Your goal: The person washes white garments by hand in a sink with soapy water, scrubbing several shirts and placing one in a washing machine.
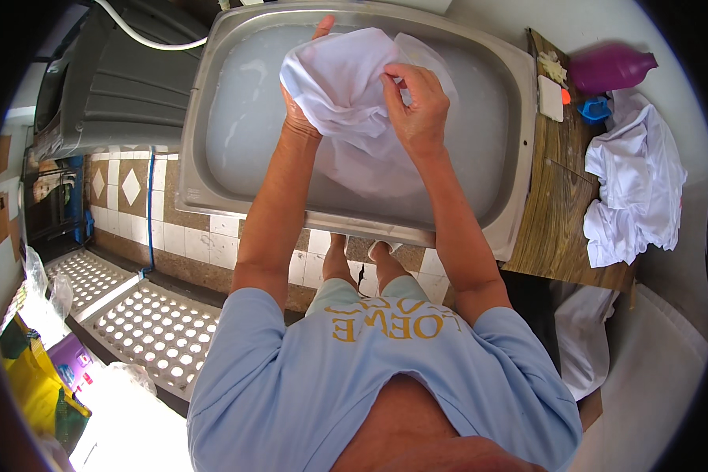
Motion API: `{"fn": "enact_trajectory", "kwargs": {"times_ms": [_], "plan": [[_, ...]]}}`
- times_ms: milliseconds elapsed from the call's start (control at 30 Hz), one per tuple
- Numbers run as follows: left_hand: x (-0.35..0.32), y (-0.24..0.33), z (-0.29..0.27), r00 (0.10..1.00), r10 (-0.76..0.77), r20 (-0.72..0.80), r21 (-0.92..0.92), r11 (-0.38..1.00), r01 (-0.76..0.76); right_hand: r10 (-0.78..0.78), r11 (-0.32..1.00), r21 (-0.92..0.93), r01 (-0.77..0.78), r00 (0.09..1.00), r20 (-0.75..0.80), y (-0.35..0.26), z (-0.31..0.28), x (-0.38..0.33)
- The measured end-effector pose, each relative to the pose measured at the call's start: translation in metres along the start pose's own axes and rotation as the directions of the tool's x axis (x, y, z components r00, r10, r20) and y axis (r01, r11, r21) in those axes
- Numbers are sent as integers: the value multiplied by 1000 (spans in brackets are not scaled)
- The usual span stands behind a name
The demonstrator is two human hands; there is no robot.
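Observation:
A wet white cloth [342,67], perhaps a garment, is bunched up over a large metal basin [519,149] of cloudy water [248,102]. My left hand [297,114] holds the cloth up from its left side; most of the fingers are hidden behind the fabric, and one digit sticks out past its far edge. At the cloth's right side my right hand [421,106] has thumb and forefinger pinched together on the fabric. The lower part of the cloth trails down into the water.
A wooden board [554,212] on the right bears a crumpled white garment [633,181], a purple bottle [610,67], a blue brush-like object [595,110] and a white block [550,98]. Left of the basin stand a dark grey ribbed plastic lid [134,86] and a white hose [149,39].

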State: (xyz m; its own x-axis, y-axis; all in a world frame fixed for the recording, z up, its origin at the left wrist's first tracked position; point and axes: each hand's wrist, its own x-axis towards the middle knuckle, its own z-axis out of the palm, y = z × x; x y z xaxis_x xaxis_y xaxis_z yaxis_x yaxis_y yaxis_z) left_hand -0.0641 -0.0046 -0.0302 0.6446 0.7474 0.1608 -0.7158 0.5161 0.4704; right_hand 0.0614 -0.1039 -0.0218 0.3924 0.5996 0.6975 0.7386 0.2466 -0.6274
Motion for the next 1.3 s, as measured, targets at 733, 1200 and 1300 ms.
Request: {"fn": "enact_trajectory", "kwargs": {"times_ms": [733,1200,1300], "plan": [[4,-3,-11,976,-206,71,-447,868,216,412,217,772,-598,773,483,-68,-208,-40],[-11,-55,88,979,145,-145,311,946,-94,823,470,67,-880,465,326,-131,-198,-106],[-25,-54,118,994,102,42,463,880,-110,601,793,-53,-607,765,229,-96,-102,-76]]}}
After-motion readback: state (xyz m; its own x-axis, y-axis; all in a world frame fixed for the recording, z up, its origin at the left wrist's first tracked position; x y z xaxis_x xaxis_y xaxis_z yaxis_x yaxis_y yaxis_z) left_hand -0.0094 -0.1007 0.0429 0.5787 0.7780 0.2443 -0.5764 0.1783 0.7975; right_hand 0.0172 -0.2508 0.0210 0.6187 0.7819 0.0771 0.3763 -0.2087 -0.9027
